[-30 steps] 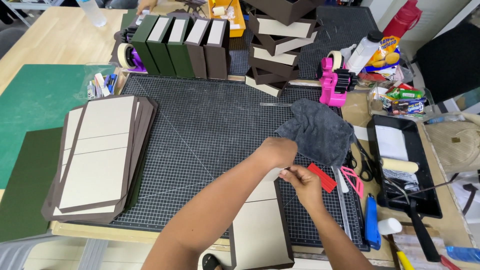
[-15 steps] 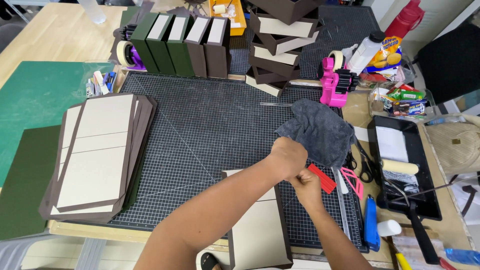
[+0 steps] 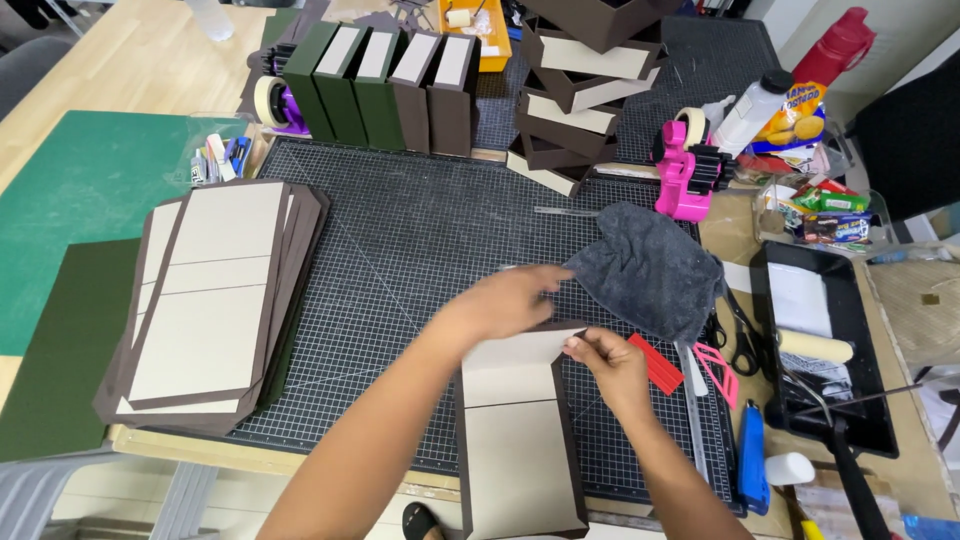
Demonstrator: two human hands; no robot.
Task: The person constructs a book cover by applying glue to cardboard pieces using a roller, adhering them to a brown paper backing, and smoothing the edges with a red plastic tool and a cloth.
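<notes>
In the lower middle of the frame a flat board cover [image 3: 515, 435], pale panels edged in dark brown paper, lay on the gridded cutting mat [image 3: 400, 250]. The right hand [image 3: 610, 365] pinched its upper right corner, fingers closed on the brown edge. The left hand [image 3: 505, 300] hovered over the top edge with fingers loosely together, reaching toward the grey cloth [image 3: 645, 265] just to the right; whether it touched the cover could not be told. The cover looked light, stiff across its panels, likely to flex at the seams, best held by its edges. A stack of similar covers [image 3: 210, 300] sat at left.
</notes>
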